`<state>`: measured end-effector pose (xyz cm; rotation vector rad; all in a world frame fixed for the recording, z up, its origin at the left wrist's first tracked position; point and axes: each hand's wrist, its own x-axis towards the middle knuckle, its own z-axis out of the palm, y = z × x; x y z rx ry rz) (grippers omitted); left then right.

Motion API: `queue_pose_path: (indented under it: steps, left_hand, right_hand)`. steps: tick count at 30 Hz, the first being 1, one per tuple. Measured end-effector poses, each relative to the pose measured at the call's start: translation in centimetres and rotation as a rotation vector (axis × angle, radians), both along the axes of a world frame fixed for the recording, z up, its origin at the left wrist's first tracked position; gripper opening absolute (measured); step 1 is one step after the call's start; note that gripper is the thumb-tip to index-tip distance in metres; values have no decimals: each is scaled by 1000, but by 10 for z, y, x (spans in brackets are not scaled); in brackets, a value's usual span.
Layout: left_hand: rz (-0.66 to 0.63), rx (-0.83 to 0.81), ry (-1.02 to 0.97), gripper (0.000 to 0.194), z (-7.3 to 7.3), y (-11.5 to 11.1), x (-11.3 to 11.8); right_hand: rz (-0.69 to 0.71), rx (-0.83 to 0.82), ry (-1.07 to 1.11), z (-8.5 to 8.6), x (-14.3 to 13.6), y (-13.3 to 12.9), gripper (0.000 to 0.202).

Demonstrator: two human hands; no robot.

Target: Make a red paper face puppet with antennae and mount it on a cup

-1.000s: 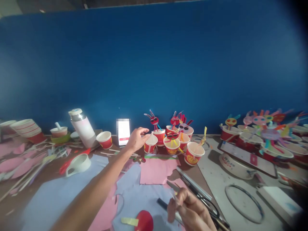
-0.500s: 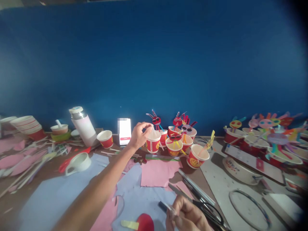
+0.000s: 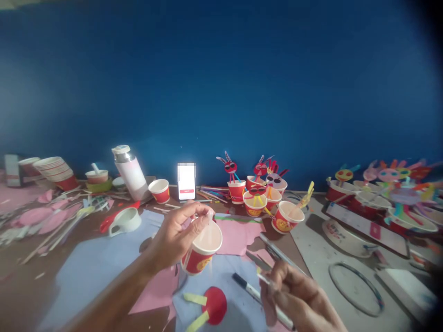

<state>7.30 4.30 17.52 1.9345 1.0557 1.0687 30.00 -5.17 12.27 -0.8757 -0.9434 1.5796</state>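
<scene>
My left hand (image 3: 180, 233) is closed at the near rim of a red and white paper cup (image 3: 197, 263), a pale translucent strip between thumb and fingers over its mouth. The cup tilts above blue paper. My right hand (image 3: 294, 293), lower right, pinches a small whitish piece (image 3: 265, 278) too blurred to name. A black-capped marker (image 3: 247, 287) lies beside that hand, on the paper. Left of the marker is a red paper disc (image 3: 216, 305) with two pale yellow strips (image 3: 195, 299) attached.
Cups with paper figures (image 3: 237, 190) stand behind and at right (image 3: 341, 189). A bottle (image 3: 130, 173), a phone (image 3: 187, 182) and a white mug (image 3: 128, 220) are at left of centre. Another phone (image 3: 367, 228) rests on a bowl at right.
The cup by my left hand has come from the back row towards me and now tilts. The marker near my right hand lies on the paper, and a small whitish piece shows in its fingers.
</scene>
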Motion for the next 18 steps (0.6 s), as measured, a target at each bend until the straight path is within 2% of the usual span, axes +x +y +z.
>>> queue_pose_path:
  steps: [2,7,13,18]
  left_hand:
    - [-19,-22,17,18,1,-8,-4]
    - [-44,-77,-2,15,6,-19,-6]
    - [-140,-145,-1,23,3,-15,-2]
    - [-147,-316,-86,27,-2,-8,-6]
  right_hand:
    - [-72,27,-78,14,5,0,28]
    - [-102,129,-168,40,16,9,19]
    - [-42,248,-381,49,9,41,9]
    - [-35,266,-533,55,-5,66,5]
